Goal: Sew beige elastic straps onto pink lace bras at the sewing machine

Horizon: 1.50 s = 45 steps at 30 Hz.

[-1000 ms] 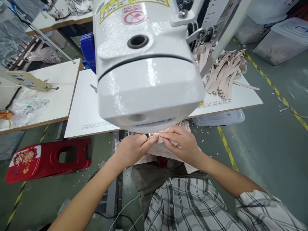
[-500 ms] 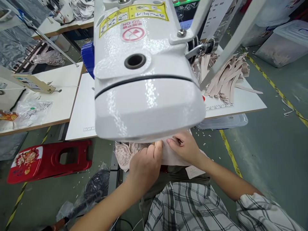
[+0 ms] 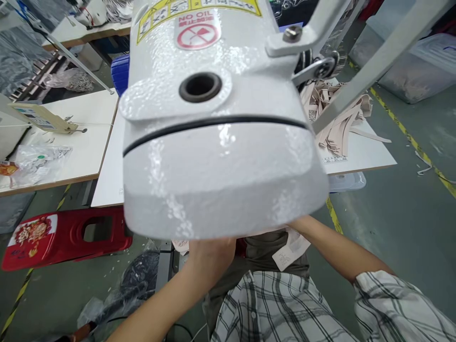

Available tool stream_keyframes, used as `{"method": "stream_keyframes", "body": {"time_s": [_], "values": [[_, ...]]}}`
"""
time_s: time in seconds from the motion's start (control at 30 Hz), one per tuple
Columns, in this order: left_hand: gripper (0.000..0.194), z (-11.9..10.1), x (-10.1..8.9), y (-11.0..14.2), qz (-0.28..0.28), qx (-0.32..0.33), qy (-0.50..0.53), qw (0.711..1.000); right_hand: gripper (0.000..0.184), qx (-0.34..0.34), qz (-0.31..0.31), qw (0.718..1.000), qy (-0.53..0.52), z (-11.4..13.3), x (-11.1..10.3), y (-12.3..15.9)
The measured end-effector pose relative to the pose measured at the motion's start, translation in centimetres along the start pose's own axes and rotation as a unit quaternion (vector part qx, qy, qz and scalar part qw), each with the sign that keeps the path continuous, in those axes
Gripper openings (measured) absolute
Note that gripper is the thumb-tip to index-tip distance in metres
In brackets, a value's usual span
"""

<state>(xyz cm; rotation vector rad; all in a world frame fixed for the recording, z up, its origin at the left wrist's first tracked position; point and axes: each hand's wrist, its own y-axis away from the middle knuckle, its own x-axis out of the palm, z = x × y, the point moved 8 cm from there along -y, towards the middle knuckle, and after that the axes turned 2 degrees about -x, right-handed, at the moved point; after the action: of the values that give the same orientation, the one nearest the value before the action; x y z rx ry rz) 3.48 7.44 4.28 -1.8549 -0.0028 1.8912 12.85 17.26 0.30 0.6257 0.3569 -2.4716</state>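
Note:
The white sewing machine head (image 3: 221, 175) fills the middle of the view and hides most of the work under it. My left hand (image 3: 213, 256) shows only its back and wrist below the machine; its fingers are out of sight. Of my right arm, the forearm (image 3: 320, 237) and wrist reach under the machine head, with the hand hidden behind it. A bit of pale pink lace fabric (image 3: 181, 245) peeks out left of my left hand. A white printed label (image 3: 290, 251) hangs over my lap near my right wrist. What either hand grips cannot be made out.
Beige fabric strips (image 3: 344, 123) lie piled on the white table (image 3: 374, 159) at right. A red plastic stool (image 3: 71, 237) is at left on the floor. A grey thread-stand bar (image 3: 377, 61) slants across the upper right. Lidded plastic bins (image 3: 420, 71) stand beyond.
My head has come closer to the machine, which looks larger and covers more. Both hands' fingers and most of the fabric, visible before, are now hidden beneath it.

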Motion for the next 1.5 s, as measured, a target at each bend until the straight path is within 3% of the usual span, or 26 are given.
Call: {"method": "stream_keyframes", "body": {"time_s": [0.1,0.3,0.63,0.8,0.87,1.07,1.23,1.33,1.43,1.5], "values": [[0.032,-0.1,-0.1,0.1,-0.007,0.003,0.002,1.000,0.037,-0.007,-0.013,1.000,-0.010,-0.4,0.0,0.0],[0.043,1.0,1.1,1.1,0.031,-0.043,0.069,0.996,0.038,-0.016,-0.018,0.999,-0.034,-0.5,0.1,0.0],[0.041,0.9,0.5,0.5,-0.018,-0.037,0.083,0.996,0.038,-0.008,-0.010,0.999,-0.046,0.2,-1.3,0.6],[0.043,2.1,2.6,1.5,0.102,-0.093,0.014,0.990,0.038,-0.078,-0.034,0.995,-0.049,0.4,-1.2,0.9],[0.042,2.4,2.9,1.8,0.122,-0.102,-0.013,0.987,0.038,-0.101,-0.043,0.993,-0.046,0.6,-1.2,1.0],[0.035,0.9,1.3,1.0,0.012,-0.026,-0.007,1.000,0.038,-0.108,-0.068,0.992,-0.019,0.2,-2.1,1.7],[0.029,2.2,1.1,1.7,-0.022,-0.093,0.059,0.994,0.039,-0.131,-0.065,0.989,0.026,0.3,-2.1,2.5],[0.023,3.6,1.5,2.5,-0.023,-0.185,0.175,0.967,0.040,-0.108,-0.069,0.990,0.059,-0.5,-2.5,3.0],[0.029,4.7,2.6,3.1,0.021,-0.265,0.331,0.905,0.031,-0.067,-0.038,0.993,0.095,-1.7,-2.6,3.7],[0.033,4.7,3.5,3.1,0.076,-0.279,0.410,0.865,0.025,-0.057,-0.011,0.990,0.129,-1.7,-2.2,4.6]]}}
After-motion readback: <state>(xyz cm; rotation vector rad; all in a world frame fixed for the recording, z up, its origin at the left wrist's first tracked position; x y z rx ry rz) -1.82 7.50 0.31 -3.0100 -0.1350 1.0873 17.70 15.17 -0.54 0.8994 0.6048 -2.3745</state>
